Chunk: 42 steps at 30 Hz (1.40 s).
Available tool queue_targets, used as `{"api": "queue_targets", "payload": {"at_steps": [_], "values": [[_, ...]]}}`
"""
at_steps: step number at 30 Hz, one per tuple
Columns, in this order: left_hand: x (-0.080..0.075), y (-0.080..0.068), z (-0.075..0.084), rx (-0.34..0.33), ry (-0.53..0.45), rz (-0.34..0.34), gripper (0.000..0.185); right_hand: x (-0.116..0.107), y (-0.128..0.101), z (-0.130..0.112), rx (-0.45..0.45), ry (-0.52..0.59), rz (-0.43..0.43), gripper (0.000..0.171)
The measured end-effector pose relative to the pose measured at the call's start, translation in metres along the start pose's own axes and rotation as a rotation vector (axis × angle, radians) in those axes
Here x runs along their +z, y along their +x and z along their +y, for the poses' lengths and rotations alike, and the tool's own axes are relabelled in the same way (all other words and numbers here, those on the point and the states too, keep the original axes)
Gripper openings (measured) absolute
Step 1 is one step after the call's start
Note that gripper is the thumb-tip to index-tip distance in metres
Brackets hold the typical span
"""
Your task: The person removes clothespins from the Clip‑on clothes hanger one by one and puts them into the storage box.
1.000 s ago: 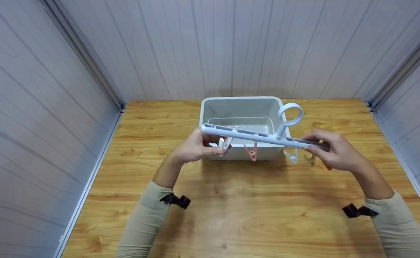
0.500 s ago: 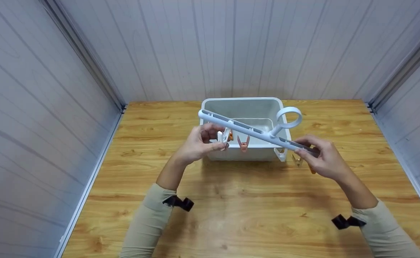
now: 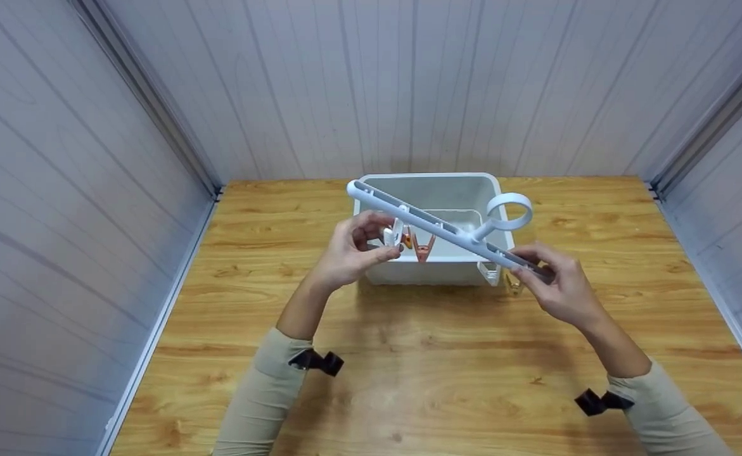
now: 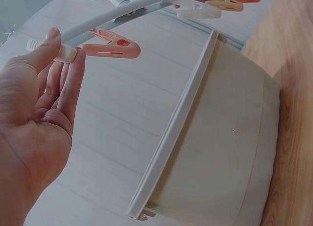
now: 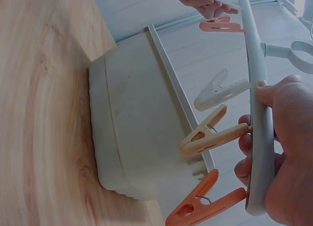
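A: Clip hanger (image 3: 447,231), white bar with ring handle: where is it sitting?

B: It is hanging in the air over the white bin (image 3: 434,190), tilting down from the far left to the near right. The bin is standing on the wooden table (image 3: 409,367), at the middle of its far edge.

A: Hands?

B: The right hand (image 3: 557,288) is gripping the bar's near end, fingers curling round it. The left hand (image 3: 348,253) is pinching the white clip (image 3: 393,235) nearest the bar's far end between thumb and fingertips; the other fingers are lying loosely bent.

A: Clips, itemised?

B: From the right wrist view: one peach clip (image 5: 217,25) is dangling beside the pinched one, then a white clip (image 5: 220,91), a tan clip (image 5: 212,135) and an orange clip (image 5: 205,204) closest to the right hand. All are hanging from the bar, above or just in front of the bin.
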<state>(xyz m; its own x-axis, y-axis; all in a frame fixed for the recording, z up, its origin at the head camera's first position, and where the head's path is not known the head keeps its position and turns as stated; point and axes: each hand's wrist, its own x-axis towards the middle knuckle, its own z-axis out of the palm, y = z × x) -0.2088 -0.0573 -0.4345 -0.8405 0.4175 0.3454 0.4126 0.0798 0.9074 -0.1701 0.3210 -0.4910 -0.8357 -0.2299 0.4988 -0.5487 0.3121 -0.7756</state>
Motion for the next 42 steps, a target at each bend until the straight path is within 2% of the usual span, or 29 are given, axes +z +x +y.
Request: {"api": "queue_targets", "payload": {"at_steps": [9,17,21,26,30,34,38,42], "values": [[0.003,0.001,0.01,-0.006,0.014,0.006,0.042,0.005,-0.006,0.001,0.096,0.13,-0.039,0.024],[0.004,0.001,0.013,-0.023,0.084,0.039,0.042,0.01,-0.008,0.002,0.116,0.089,-0.041,0.023],[0.001,0.0,0.016,-0.02,0.121,0.028,0.042,0.008,-0.006,0.001,0.125,0.101,-0.061,0.023],[-0.01,-0.002,0.022,-0.034,0.138,-0.059,0.041,-0.005,-0.001,0.0,0.112,0.114,-0.14,0.022],[-0.021,-0.004,0.025,-0.06,0.101,-0.178,0.043,-0.02,0.003,0.003,0.077,0.097,-0.231,0.022],[-0.025,-0.007,0.027,-0.09,0.064,-0.274,0.052,-0.033,0.006,0.006,0.033,0.106,-0.308,0.024],[-0.024,-0.007,0.028,-0.111,0.061,-0.297,0.057,-0.04,0.008,0.008,0.007,0.121,-0.343,0.025],[-0.021,-0.007,0.024,-0.086,0.083,-0.264,0.055,-0.039,0.007,0.008,0.023,0.121,-0.343,0.025]]}}
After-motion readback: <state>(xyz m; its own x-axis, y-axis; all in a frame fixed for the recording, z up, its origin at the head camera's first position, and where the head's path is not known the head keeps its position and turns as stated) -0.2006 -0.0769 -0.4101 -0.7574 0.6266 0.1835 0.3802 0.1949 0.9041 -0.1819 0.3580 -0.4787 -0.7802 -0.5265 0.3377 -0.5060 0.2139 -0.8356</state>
